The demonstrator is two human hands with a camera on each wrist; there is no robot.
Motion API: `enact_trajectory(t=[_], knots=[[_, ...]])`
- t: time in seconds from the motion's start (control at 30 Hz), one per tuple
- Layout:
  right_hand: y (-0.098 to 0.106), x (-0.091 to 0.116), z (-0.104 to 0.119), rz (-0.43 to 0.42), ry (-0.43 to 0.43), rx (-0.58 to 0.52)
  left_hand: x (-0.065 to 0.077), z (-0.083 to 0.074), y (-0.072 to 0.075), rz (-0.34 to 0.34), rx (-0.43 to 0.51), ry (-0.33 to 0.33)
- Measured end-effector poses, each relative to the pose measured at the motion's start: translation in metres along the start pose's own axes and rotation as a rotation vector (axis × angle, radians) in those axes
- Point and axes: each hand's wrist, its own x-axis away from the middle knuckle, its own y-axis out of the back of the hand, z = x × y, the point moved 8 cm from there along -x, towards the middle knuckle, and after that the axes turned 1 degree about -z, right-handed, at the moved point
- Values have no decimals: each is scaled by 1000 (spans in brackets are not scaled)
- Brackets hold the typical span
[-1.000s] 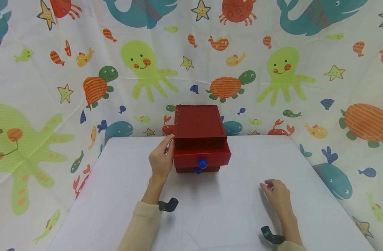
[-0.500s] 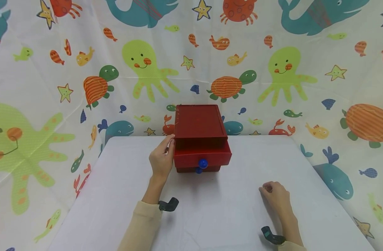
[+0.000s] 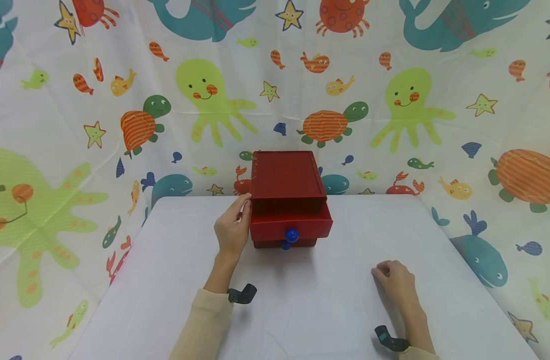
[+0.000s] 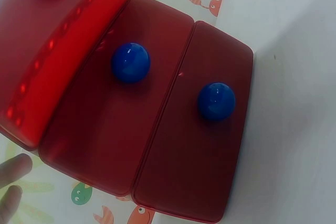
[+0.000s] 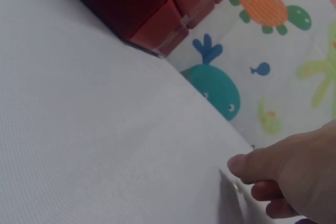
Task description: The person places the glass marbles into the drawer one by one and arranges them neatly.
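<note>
A small red drawer unit [image 3: 284, 175] stands at the far middle of the table. Its top drawer [image 3: 268, 230] is pulled out, with a round blue knob [image 3: 291, 235] on the front. Two lower drawers, the middle one [image 4: 100, 124] and the bottom one [image 4: 189, 156], are pushed in, as the left wrist view shows. My left hand [image 3: 231, 230] rests its fingers along the unit's left side, near the top front corner. Away to the right, my right hand [image 3: 397, 281] lies low over the table, fingers loosely curled, holding nothing.
A white cloth covers the table [image 3: 320, 310]. Right behind it hangs a pale curtain [image 3: 275, 130] printed with sea animals, which also runs along both sides. Each wrist carries a dark camera, the left one [image 3: 242, 294] close over the tabletop.
The right hand's fingers have drawn slightly closer together since a second ago. The left hand and the drawer unit stay as they were.
</note>
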Motion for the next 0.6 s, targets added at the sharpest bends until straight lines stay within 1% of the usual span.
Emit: enact_trajectory(t=[0.13,0.3,0.4,0.6], knots=[[3,0,4,-5,15,-6,0,-1,0,12,-4,9],[10,-2,13,-29,69,-4,0,-2,0,8,-1,8],[15,-2,21,-66,105,-3,0,-2,0,4,0,2],[26,0,35,-157,167,-34,0,-2,0,4,-5,-1]])
